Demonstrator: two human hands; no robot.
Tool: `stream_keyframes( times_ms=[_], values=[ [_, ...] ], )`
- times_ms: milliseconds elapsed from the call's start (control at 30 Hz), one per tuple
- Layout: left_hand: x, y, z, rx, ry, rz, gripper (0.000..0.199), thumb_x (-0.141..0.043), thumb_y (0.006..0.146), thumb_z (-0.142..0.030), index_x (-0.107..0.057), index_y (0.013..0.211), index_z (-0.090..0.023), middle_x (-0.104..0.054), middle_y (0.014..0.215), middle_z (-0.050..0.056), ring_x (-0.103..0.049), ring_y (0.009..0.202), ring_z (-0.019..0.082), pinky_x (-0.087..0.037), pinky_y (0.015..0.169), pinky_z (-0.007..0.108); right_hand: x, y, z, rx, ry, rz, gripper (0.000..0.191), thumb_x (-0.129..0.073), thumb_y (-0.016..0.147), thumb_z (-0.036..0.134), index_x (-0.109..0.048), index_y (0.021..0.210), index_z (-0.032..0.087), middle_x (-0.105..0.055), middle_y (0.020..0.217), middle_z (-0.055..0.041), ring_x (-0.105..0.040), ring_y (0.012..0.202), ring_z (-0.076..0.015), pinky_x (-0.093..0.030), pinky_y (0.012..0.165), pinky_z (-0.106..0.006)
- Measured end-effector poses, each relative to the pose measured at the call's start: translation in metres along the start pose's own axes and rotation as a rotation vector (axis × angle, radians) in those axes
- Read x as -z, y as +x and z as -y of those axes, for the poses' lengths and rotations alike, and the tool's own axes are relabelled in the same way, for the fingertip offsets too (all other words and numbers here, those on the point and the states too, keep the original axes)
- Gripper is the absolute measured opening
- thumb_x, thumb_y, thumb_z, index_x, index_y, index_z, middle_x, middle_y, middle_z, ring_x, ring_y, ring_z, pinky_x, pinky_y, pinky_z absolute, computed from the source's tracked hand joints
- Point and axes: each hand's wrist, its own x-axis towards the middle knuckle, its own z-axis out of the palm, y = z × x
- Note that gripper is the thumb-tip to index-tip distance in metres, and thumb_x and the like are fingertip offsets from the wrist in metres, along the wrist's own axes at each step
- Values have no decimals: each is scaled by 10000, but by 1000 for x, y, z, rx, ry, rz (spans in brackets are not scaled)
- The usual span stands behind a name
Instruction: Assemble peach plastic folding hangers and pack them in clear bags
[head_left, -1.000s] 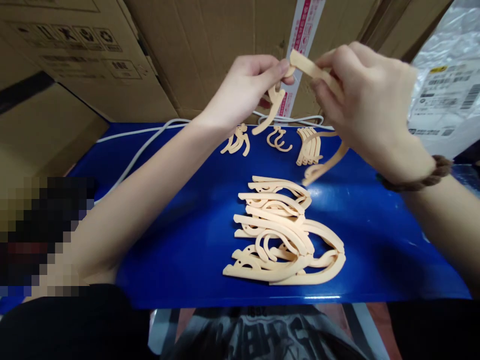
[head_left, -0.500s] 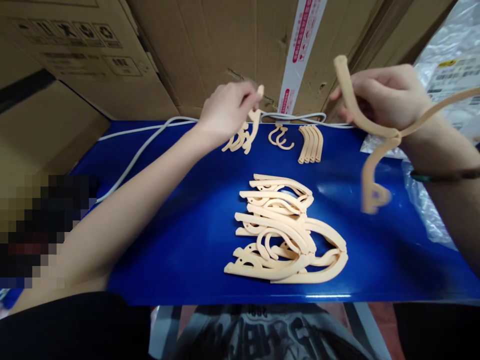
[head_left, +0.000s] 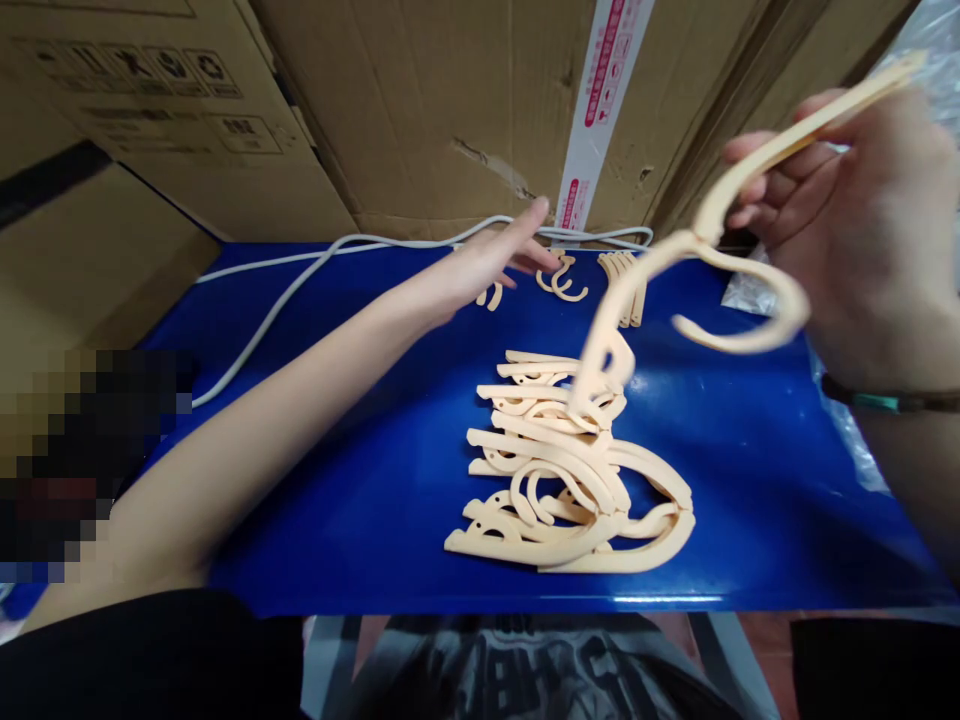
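Observation:
My right hand [head_left: 862, 200], raised at the right, has its fingers curled behind one arm of a cream folding hanger [head_left: 712, 215]. The hanger's hook curves below that hand, and its other arm slants down over the pile. Stretched out near the table's back edge, my left hand [head_left: 491, 262] has its fingers apart and nothing visible in them. Curved cream pieces [head_left: 493, 296] lie partly hidden under it. Just right of its fingertips are loose hooks [head_left: 564, 280]. Several folded hangers [head_left: 570, 460] lie in an overlapping pile mid-table.
A row of curved hanger arms [head_left: 636, 300] lies at the back of the blue table [head_left: 345, 480], partly covered by the held hanger. A white cable [head_left: 281, 290] runs along the back. Cardboard boxes [head_left: 420, 110] stand behind, with plastic wrapping [head_left: 750, 290] at the right.
The hanger in my right hand has turned and swung left, its hook now showing. My left hand has lowered slightly and its fingers have opened; a cream piece earlier showed at its fingertips.

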Motion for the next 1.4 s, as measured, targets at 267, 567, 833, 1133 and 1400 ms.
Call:
stream_keyframes(
  times_ms=[267,567,833,1133,1400],
  values=[
    [-26,-19,-33,35,-451,61,176,-562,1037,-203,-657,1183,-177,-730,1295,79,-712,1225,217,-572,1015,335,13,-2,-19,308,-226,139,200,-808,662,226,-637,759,263,-789,953,-87,-724,832,-218,-561,761,-374],
    [-39,-27,-42,223,-576,215,327,-621,975,-156,-634,1301,-141,-680,1402,154,-713,1190,222,-600,786,234,-2,-27,-26,509,-1526,330,472,-337,1103,436,-698,1208,151,-779,1085,-195,-714,894,-292,-330,646,-347],
    [-50,-19,-40,188,-271,74,468,-530,875,-23,-611,1326,-118,-690,1308,183,-722,978,215,-593,775,318,-2,-15,-41,261,-990,525,377,-420,1056,440,-717,1005,213,-612,642,-18,-505,556,-148,-360,597,-297],
    [-40,-14,-18,-123,269,-60,434,-476,825,6,-624,1195,-167,-648,1230,116,-634,1084,240,-543,959,375,21,40,-75,-20,-1073,370,313,-524,1004,343,-680,771,204,-533,437,27,-386,365,-102,-336,505,-289],
    [-38,-1,-16,244,-224,-57,420,-414,1036,-606,-509,1145,-212,-609,1050,94,-542,648,120,-396,500,229,27,56,-114,87,-1157,274,580,-740,844,300,-295,472,284,-159,385,78,-410,577,-144,-350,685,-349]
  ],
)
